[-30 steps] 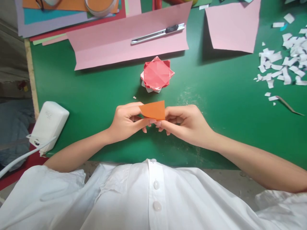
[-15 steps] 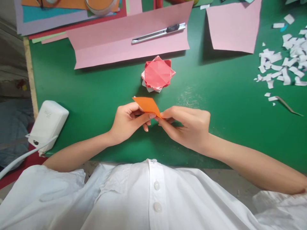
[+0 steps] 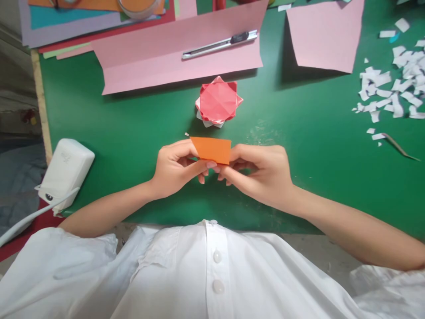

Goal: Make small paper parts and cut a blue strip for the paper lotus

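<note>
A small folded piece of orange paper (image 3: 212,149) is held up between my two hands, close to the table's front edge. My left hand (image 3: 175,166) pinches it from the left, thumb along the lower edge and fingers behind. At its lower right corner, the thumb and fingers of my right hand (image 3: 260,170) close on it; the fingertips behind the paper are partly hidden. Just beyond the paper stands a red and white folded paper flower (image 3: 218,102), apart from both hands.
A box cutter (image 3: 221,44) lies on creased pink paper (image 3: 142,66). Another pink sheet (image 3: 325,37) stands folded at the back right. White paper scraps (image 3: 375,84) are heaped at the right. A white power bank (image 3: 66,170) with a cable sits at the left edge; coloured sheets (image 3: 69,29) lie behind.
The orange paper has turned from a slanted, pointed shape to a wider, level one, its right edge now upright. My right fingers have shifted slightly around its right corner.
</note>
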Tool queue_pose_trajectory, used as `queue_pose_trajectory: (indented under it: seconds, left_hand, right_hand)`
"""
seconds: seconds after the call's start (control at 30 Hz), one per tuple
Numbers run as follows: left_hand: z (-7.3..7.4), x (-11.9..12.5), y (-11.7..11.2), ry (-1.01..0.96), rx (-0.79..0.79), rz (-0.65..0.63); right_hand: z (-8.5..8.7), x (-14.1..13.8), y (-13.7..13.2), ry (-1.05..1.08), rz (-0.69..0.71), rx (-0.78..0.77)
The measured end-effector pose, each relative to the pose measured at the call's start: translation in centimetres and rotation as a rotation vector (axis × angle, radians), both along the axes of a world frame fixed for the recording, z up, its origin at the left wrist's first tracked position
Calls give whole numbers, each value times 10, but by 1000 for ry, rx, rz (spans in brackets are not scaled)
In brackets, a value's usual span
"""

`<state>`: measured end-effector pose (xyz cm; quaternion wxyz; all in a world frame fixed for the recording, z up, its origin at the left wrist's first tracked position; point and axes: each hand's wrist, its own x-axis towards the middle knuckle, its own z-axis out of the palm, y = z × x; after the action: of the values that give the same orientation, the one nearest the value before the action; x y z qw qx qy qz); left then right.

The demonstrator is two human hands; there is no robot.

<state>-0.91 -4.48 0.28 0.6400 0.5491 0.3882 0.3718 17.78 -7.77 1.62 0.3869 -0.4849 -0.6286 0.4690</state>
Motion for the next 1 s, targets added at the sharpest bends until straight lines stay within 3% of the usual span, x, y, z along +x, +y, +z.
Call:
queue_pose_trajectory:
  seconds: [0.07, 0.13, 0.2, 0.27, 0.33, 0.37, 0.53, 0.67, 0.83, 0.93, 1.0]
  left_hand:
    - [0, 1, 0, 11, -113, 4]
    - [-1, 2, -1, -1, -191, 11]
    - [-2, 2, -1, -18, -217, 22]
    - [-4, 1, 0, -33, -220, 19]
    - [-6, 1, 2, -68, -209, 2]
    - [-6, 0, 2, -92, -197, -11]
    - [-6, -2, 7, -199, -101, -92]
    - [-5, -4, 9, -246, -1, -143]
    - [-3, -4, 9, -209, 47, -149]
    - [-2, -3, 9, -199, 91, -133]
    - [-3, -4, 8, -188, 116, -107]
  right_hand:
    - [-4, -3, -4, -292, -88, 374]
    - [-9, -6, -7, -511, -133, 631]
    - [-12, -8, -8, -644, -140, 755]
    - [-11, -8, -7, -670, -143, 761]
    - [-6, -7, -6, -547, -137, 621]
    - [-3, -5, -5, -432, -118, 480]
    - [8, 3, 6, 327, 56, -414]
    - [4, 4, 13, 651, 154, -784]
    - [1, 3, 15, 728, 230, -957]
    - [4, 1, 12, 672, 219, -849]
    - [6, 0, 9, 552, 172, -673]
